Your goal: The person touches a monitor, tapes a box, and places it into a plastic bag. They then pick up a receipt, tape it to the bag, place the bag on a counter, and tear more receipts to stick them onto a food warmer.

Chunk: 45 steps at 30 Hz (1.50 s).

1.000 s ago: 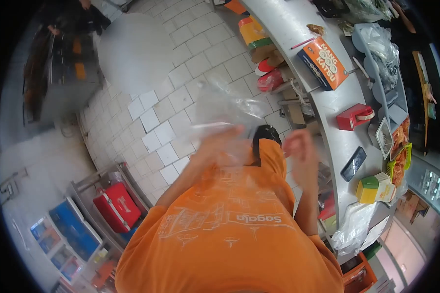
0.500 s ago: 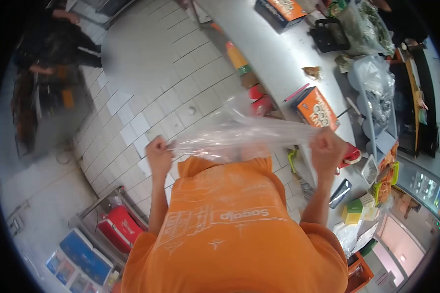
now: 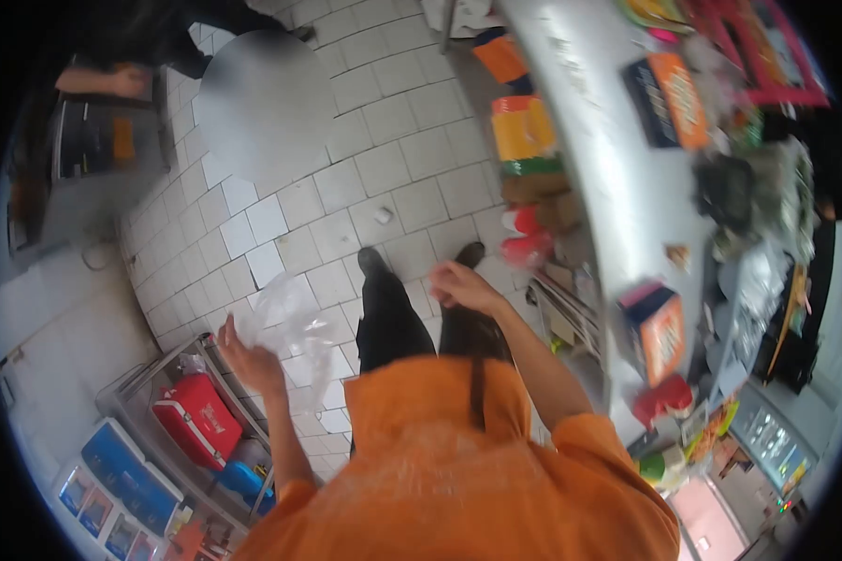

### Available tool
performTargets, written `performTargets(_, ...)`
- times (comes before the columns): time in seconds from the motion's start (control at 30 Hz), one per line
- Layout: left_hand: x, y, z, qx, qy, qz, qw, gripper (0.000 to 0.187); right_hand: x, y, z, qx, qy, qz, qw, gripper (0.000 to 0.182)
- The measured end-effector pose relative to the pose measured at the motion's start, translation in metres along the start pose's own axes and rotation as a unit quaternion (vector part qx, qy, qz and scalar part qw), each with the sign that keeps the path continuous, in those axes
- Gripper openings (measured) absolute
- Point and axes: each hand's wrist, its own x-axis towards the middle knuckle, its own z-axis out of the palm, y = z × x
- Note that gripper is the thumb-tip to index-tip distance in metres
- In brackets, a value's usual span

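Observation:
My left hand (image 3: 251, 363) is at the lower left with a crumpled clear plastic bag (image 3: 295, 323) at its fingers. The bag hangs loosely to the right of that hand, above the tiled floor. Its grip is partly hidden by the film and some blur. My right hand (image 3: 463, 286) is over my right leg, away from the bag. Its fingers are loosely bent and somewhat apart, and nothing shows in them.
On the right runs a metal counter (image 3: 585, 140) with orange and dark boxes (image 3: 660, 337) on it. A red cooler box (image 3: 196, 421) sits on a rack at lower left. Another person's arm (image 3: 103, 82) is at upper left.
The bag was stretched between both hands; now it hangs crumpled at the left hand. My right hand has let go and moved left. The view has turned and shifted.

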Motion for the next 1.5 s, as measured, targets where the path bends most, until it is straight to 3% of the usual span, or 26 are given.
performTargets(0.07, 0.001, -0.026, 0.031, 0.078, -0.055, 0.080, 0.992, 0.066, 0.081, 0.063, -0.012, 0.006, 0.064, 0.110, 0.992, 0.029)
performTargets(0.17, -0.048, -0.055, 0.119, 0.000, -0.216, 0.062, 0.974, 0.055, 0.251, 0.180, -0.018, 0.120, 0.105, 0.166, 0.973, 0.029)
performTargets(0.23, -0.107, -0.077, 0.174, -0.079, -0.358, 0.017, 0.930, 0.047, 0.392, 0.285, -0.024, 0.114, 0.130, 0.105, 0.979, 0.027)
performTargets(0.27, -0.132, -0.074, 0.192, -0.120, -0.433, -0.028, 0.893, 0.044, 0.456, 0.313, -0.019, 0.195, 0.186, 0.140, 0.953, 0.033)
performTargets(0.4, -0.151, -0.084, 0.235, -0.074, -0.447, -0.102, 0.886, 0.037, 0.635, 0.314, -0.010, 0.060, 0.394, 0.226, 0.889, 0.091)
performTargets(0.43, -0.152, -0.089, 0.243, -0.065, -0.425, -0.106, 0.896, 0.036, 0.674, 0.336, -0.014, -0.043, 0.400, 0.177, 0.898, 0.082)
performTargets(0.47, -0.154, -0.095, 0.248, -0.059, -0.425, -0.111, 0.897, 0.036, 0.679, 0.334, -0.003, -0.043, 0.393, 0.179, 0.901, 0.082)
performTargets(0.5, -0.154, -0.098, 0.246, -0.040, -0.416, -0.110, 0.902, 0.035, 0.679, 0.339, 0.003, 0.014, 0.403, 0.108, 0.909, 0.079)
performTargets(0.57, -0.148, -0.095, 0.237, 0.006, -0.397, -0.078, 0.914, 0.032, 0.659, 0.330, 0.016, 0.064, 0.433, 0.003, 0.899, 0.068)
performTargets(0.63, -0.138, -0.089, 0.235, -0.052, -0.380, -0.059, 0.922, 0.032, 0.549, 0.250, 0.034, 0.173, 0.254, -0.026, 0.951, 0.068)
performTargets(0.7, -0.123, -0.072, 0.225, -0.192, -0.376, -0.084, 0.903, 0.030, 0.422, 0.162, 0.061, 0.317, 0.174, -0.032, 0.932, 0.049)
performTargets(0.73, -0.113, -0.061, 0.219, -0.289, -0.392, -0.109, 0.866, 0.029, 0.359, 0.130, 0.069, 0.287, 0.154, -0.037, 0.945, 0.041)
performTargets(0.8, -0.057, 0.004, 0.193, -0.493, -0.420, -0.230, 0.726, 0.029, 0.233, 0.100, 0.082, 0.035, 0.156, -0.134, 0.978, 0.033)
performTargets(0.87, -0.050, 0.021, 0.203, -0.528, -0.557, -0.220, 0.602, 0.029, 0.091, 0.013, 0.092, -0.181, 0.153, -0.032, 0.971, 0.033)
performTargets(0.93, -0.015, 0.123, 0.118, -0.456, -0.658, -0.029, 0.599, 0.032, -0.027, -0.020, 0.103, -0.142, 0.231, -0.073, 0.960, 0.034)
performTargets(0.97, -0.026, 0.160, 0.092, -0.547, -0.587, 0.075, 0.591, 0.034, -0.079, -0.028, 0.104, -0.128, 0.289, -0.077, 0.946, 0.034)
performTargets(1.03, -0.044, 0.232, 0.040, -0.562, -0.593, 0.156, 0.556, 0.034, -0.168, -0.027, 0.107, -0.095, 0.475, -0.065, 0.873, 0.035)
performTargets(1.1, -0.074, 0.296, -0.001, -0.559, -0.613, 0.235, 0.507, 0.036, -0.240, 0.011, 0.101, -0.169, 0.604, -0.106, 0.772, 0.041)
performTargets(1.13, -0.090, 0.331, -0.018, -0.544, -0.638, 0.281, 0.467, 0.038, -0.284, 0.008, 0.100, 0.041, 0.529, -0.016, 0.847, 0.047)
performTargets(1.2, -0.138, 0.398, -0.045, -0.469, -0.623, 0.468, 0.415, 0.045, -0.329, 0.059, 0.102, 0.063, 0.565, -0.006, 0.823, 0.044)
performTargets(1.27, -0.178, 0.450, -0.103, -0.333, -0.680, 0.539, 0.368, 0.049, -0.342, 0.121, 0.093, 0.167, 0.742, -0.209, 0.615, 0.039)
performTargets(1.3, -0.215, 0.477, -0.108, -0.327, -0.677, 0.554, 0.359, 0.049, -0.354, 0.134, 0.084, 0.174, 0.751, -0.214, 0.600, 0.039)
performTargets(1.37, -0.303, 0.528, -0.079, -0.323, -0.443, 0.688, 0.476, 0.049, -0.377, 0.164, 0.062, 0.291, 0.732, -0.166, 0.593, 0.040)
performTargets(1.43, -0.347, 0.595, -0.062, -0.360, -0.334, 0.735, 0.468, 0.046, -0.371, 0.188, 0.008, 0.274, 0.762, -0.069, 0.583, 0.047)
performTargets(1.47, -0.355, 0.618, -0.062, -0.358, -0.259, 0.744, 0.500, 0.024, -0.351, 0.211, -0.023, 0.300, 0.779, -0.095, 0.542, 0.050)
performTargets(1.5, -0.369, 0.648, -0.049, -0.275, -0.272, 0.756, 0.527, 0.020, -0.350, 0.205, -0.038, 0.407, 0.740, -0.088, 0.527, 0.051)
